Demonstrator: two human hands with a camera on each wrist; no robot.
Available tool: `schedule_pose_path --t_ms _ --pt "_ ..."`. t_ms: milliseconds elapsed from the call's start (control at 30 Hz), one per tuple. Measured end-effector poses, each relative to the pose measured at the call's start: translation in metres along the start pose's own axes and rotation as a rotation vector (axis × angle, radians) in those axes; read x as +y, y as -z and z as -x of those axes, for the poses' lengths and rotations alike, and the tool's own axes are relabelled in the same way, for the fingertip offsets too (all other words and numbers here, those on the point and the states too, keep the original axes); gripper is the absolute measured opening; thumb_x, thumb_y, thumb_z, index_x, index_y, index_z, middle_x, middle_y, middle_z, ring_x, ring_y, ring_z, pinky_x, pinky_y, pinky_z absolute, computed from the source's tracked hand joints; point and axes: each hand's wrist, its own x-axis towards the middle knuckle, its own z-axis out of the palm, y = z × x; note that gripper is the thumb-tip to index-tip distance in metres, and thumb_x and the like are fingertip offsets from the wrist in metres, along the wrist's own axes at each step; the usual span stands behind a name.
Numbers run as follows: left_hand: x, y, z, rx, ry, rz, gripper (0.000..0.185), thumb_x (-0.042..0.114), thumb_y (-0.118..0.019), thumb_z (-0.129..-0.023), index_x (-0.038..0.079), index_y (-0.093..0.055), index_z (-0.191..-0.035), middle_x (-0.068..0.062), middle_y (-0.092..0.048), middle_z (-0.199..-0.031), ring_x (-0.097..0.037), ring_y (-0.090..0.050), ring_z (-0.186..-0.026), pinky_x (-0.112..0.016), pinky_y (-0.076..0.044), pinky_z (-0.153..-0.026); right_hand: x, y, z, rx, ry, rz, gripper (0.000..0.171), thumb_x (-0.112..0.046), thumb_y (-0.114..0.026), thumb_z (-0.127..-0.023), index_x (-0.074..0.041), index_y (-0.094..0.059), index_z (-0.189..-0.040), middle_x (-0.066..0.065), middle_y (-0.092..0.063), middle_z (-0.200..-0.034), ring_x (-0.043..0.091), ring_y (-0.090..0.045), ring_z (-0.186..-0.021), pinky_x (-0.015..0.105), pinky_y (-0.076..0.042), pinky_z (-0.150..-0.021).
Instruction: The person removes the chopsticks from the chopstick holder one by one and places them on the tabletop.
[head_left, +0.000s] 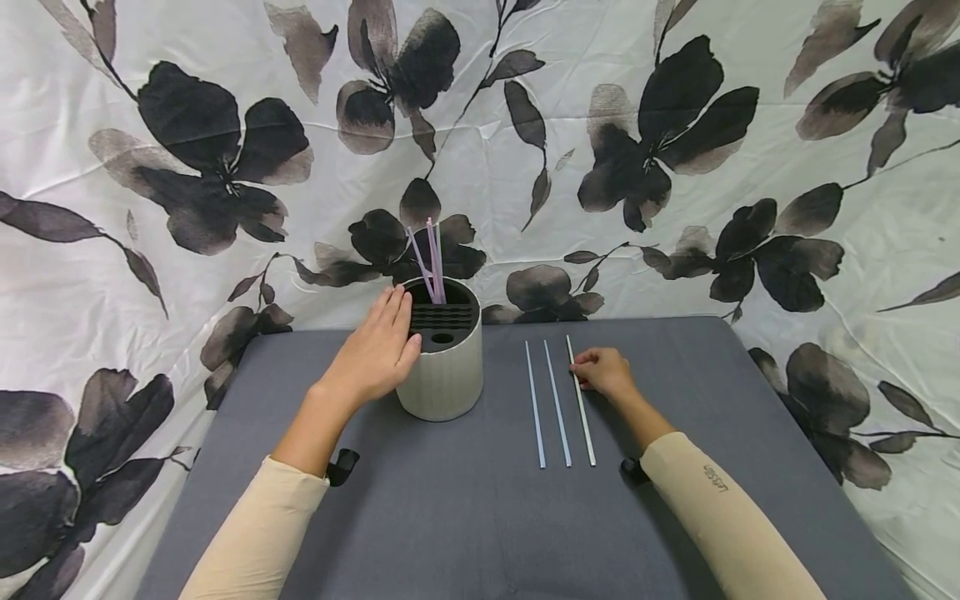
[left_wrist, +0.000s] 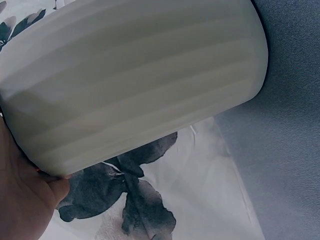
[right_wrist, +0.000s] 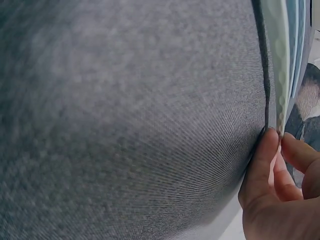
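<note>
a grey cloth-covered table (head_left: 465,517) is filling the lower part of the head view, and a white sheet printed with dark flowers (head_left: 675,167) is hanging behind and around it. three thin straws are lying side by side on the cloth, their long axes running from the near edge away toward the sheet, almost parallel. the right hand (head_left: 604,372) is resting on the cloth with its fingers curled, pinching the far part of the rightmost white straw (head_left: 581,404); the two bluish straws (head_left: 546,404) are lying just left of it, untouched. the left hand (head_left: 377,350) is lying with straight fingers against the side and rim of an upright pale round holder (head_left: 444,375), left of the straws, with purple straws (head_left: 432,265) standing up in it.
</note>
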Motion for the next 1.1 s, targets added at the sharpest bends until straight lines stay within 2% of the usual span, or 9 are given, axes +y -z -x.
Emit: schedule_pose_path --t_ms 400,700,900,1100 --pt "0.000 0.000 -0.001 -0.004 0.014 0.007 0.070 0.037 -0.030 -0.109 -0.005 -0.015 -0.163 -0.022 -0.009 -0.173 -0.035 -0.003 -0.162 -0.049 -0.011 -0.132 0.003 -0.001 -0.005 -0.006 0.030 0.099 0.017 -0.008 -0.073 -0.092 0.007 -0.074 -0.101 0.008 -0.075 -0.076 0.008 -0.068 -0.060 0.025 -0.062 -0.057" --pt "-0.002 -0.002 -0.001 0.008 0.003 0.003 0.070 0.037 -0.030 -0.109 -0.006 -0.016 -0.163 -0.022 -0.010 -0.172 -0.036 -0.004 -0.161 -0.049 -0.011 -0.132 0.000 0.001 -0.004 -0.004 0.066 0.104 0.020 -0.010 -0.073 -0.093 0.006 -0.073 -0.105 0.013 -0.077 -0.085 0.008 -0.069 -0.063 0.024 -0.062 -0.059" --pt "-0.001 -0.002 0.000 0.011 0.003 0.003 0.070 0.037 -0.030 -0.109 -0.006 -0.016 -0.163 -0.022 -0.011 -0.172 -0.036 -0.005 -0.161 -0.049 -0.011 -0.132 -0.016 0.005 -0.004 0.026 0.200 0.193 0.020 -0.015 -0.075 -0.093 0.001 -0.074 -0.105 0.011 -0.078 -0.090 0.005 -0.064 -0.058 0.022 -0.054 -0.056" --pt "-0.001 -0.003 0.000 0.018 -0.001 0.000 0.070 0.037 -0.031 -0.108 -0.006 -0.017 -0.162 -0.023 -0.012 -0.172 -0.037 -0.006 -0.161 -0.049 -0.012 -0.132 -0.048 0.004 -0.002 0.049 0.352 0.175 0.020 -0.019 -0.076 -0.094 -0.005 -0.074 -0.109 0.011 -0.078 -0.095 0.006 -0.065 -0.067 0.021 -0.053 -0.059"
